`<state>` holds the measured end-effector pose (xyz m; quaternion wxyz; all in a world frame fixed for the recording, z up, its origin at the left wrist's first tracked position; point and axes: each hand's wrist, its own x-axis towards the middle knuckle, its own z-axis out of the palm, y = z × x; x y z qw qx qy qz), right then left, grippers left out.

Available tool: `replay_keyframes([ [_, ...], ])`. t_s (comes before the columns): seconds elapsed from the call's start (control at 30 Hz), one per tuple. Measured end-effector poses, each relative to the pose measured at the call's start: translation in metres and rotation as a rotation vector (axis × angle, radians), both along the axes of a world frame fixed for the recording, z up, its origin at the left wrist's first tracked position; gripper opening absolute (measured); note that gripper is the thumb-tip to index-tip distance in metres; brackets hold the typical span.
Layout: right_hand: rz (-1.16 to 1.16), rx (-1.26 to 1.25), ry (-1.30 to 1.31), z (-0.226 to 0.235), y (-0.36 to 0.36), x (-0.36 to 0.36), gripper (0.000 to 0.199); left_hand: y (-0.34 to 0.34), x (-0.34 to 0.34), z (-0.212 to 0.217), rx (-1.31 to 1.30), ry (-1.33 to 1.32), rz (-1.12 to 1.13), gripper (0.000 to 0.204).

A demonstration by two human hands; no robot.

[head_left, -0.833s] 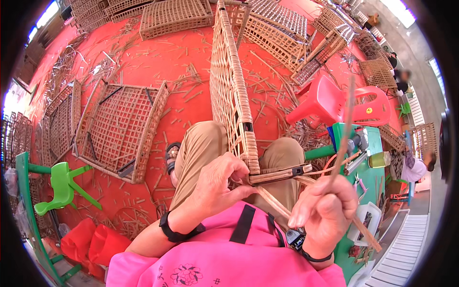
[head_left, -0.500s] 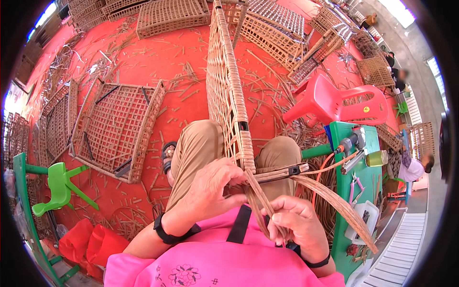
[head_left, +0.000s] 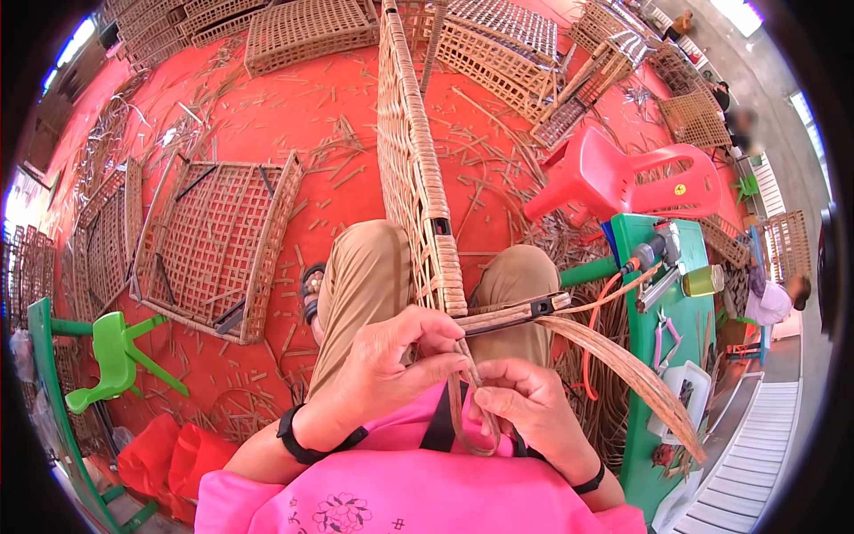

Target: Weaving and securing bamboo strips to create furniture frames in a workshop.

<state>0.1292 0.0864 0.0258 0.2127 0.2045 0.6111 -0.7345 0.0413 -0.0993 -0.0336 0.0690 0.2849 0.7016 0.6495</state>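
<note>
A tall woven rattan-like panel (head_left: 416,169) stands on edge between my knees, with its near corner close to my hands. My left hand (head_left: 400,360) is closed at that corner, thumb and fingers pinching a flat brown weaving strip (head_left: 485,445). Just to the right, my right hand (head_left: 523,400) pinches the same strip, which hangs in a loop below the fingers. A dark metal frame bar (head_left: 541,308), partly wrapped in strips, sticks out rightward from the corner. Past it, a fan of long strips (head_left: 640,378) curves down to the right.
On the right, a green table (head_left: 645,303) carries a power drill (head_left: 649,254), a jar (head_left: 703,280), pliers (head_left: 665,343) and a white tray (head_left: 680,400). Beyond stands a red plastic chair (head_left: 623,178). Left are a green stool (head_left: 111,356) and woven panels (head_left: 209,245). Scraps litter the red floor.
My left hand has moved down and right to pinch the strip. The strip, nearly straight before, now bends into a loop. My right hand has shifted slightly left and up.
</note>
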Motion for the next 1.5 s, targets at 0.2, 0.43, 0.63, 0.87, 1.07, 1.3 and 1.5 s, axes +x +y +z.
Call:
replay_keyframes([
  [0.2,-0.041,-0.037,0.000,-0.005,0.003,-0.008,0.021,0.003,0.006,-0.009,0.080,-0.219,0.000,0.036],
  [0.43,-0.072,-0.109,-0.018,-0.009,0.003,-0.013,0.023,0.002,0.005,-0.006,0.034,-0.182,0.029,0.037],
  [0.63,-0.103,-0.188,-0.128,-0.018,0.009,-0.016,0.021,0.005,0.003,-0.010,0.067,-0.155,0.065,0.038],
  [0.87,-0.191,-0.256,-0.145,-0.009,0.004,-0.021,0.019,0.007,0.003,-0.014,0.053,-0.113,0.050,0.038],
  [1.07,-0.188,-0.096,-0.083,-0.011,0.004,-0.016,0.020,0.007,0.003,-0.013,0.060,-0.120,0.040,0.038],
  [1.3,-0.173,0.004,-0.047,-0.005,-0.001,-0.018,0.022,0.007,0.003,-0.017,0.058,-0.093,0.048,0.041],
  [1.5,-0.116,-0.018,0.277,0.000,0.000,-0.002,0.024,0.002,0.002,-0.013,0.090,-0.152,0.026,0.032],
])
